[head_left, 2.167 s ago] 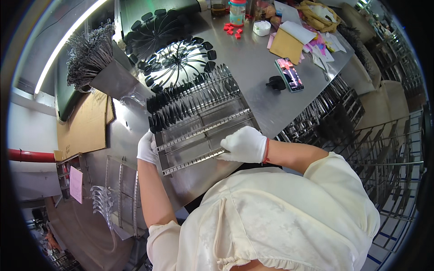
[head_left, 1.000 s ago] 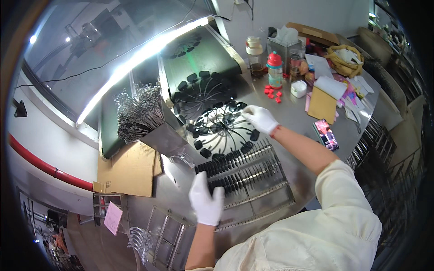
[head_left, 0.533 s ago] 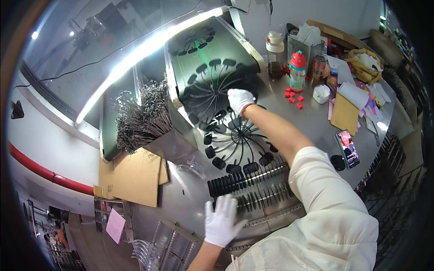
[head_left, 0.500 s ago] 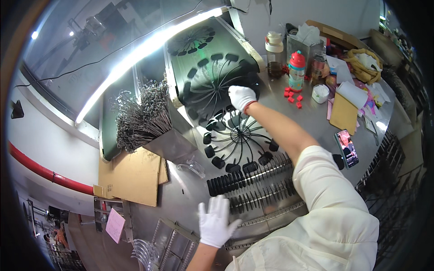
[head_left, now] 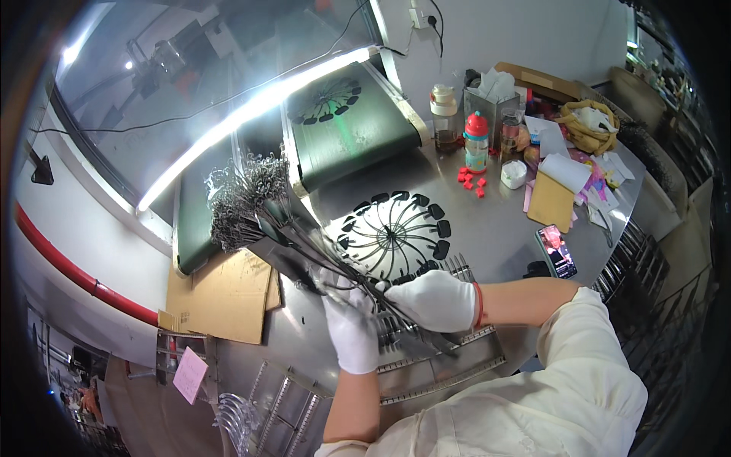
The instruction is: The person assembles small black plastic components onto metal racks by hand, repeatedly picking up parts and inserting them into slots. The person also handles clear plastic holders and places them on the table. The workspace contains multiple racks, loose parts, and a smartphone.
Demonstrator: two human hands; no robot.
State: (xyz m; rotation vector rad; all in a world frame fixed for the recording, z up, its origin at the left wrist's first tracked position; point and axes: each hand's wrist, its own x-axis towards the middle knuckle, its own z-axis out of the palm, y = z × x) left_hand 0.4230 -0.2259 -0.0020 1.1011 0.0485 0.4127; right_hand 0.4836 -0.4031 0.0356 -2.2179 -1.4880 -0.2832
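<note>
My gloved left hand [head_left: 352,329] and gloved right hand [head_left: 439,301] are together over the near part of the metal table, closed on a black spoked moulding [head_left: 326,257]. It is seen nearly edge-on, with dark arms slanting from upper left to lower right; motion blurs parts of it. Just beyond lies a round black moulding [head_left: 391,235], flat, its curved spokes ending in small pads. Under my hands is a slotted metal rack [head_left: 457,368], holding thin black pieces partly hidden by the gloves. One more spoked moulding [head_left: 329,100] rests on the green conveyor belt [head_left: 350,141].
On the left, a bin of wire hooks [head_left: 247,199] stands beside cardboard [head_left: 217,297]. Far right hold bottles [head_left: 477,145], red cubes [head_left: 470,180], papers [head_left: 550,202] and a phone [head_left: 557,251]. A bright tube light [head_left: 228,126] crosses above the belt.
My right hand has come back from the belt's end with a spoked moulding. My left hand, open before, now grips it too. The flat moulding appears slightly shifted as the view moved.
</note>
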